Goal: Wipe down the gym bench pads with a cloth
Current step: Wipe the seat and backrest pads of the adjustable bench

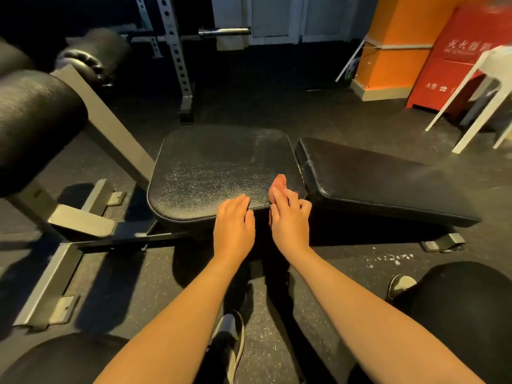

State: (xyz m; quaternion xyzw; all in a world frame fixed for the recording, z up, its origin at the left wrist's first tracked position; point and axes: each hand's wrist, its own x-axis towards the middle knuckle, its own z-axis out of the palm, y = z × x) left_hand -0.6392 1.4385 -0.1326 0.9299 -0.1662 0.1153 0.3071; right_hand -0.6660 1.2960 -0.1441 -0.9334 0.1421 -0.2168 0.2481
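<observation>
The right hand grasps the cloth on the seat pad near-right corner, evidently for wiping; the released left hand braces its near edge.

Outstretched left hand flat; right hand curled round cloth

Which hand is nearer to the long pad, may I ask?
Right. The right hand holds the cloth on the seat pad, beside the long pad; the left hand rests farther left on its edge.
</observation>
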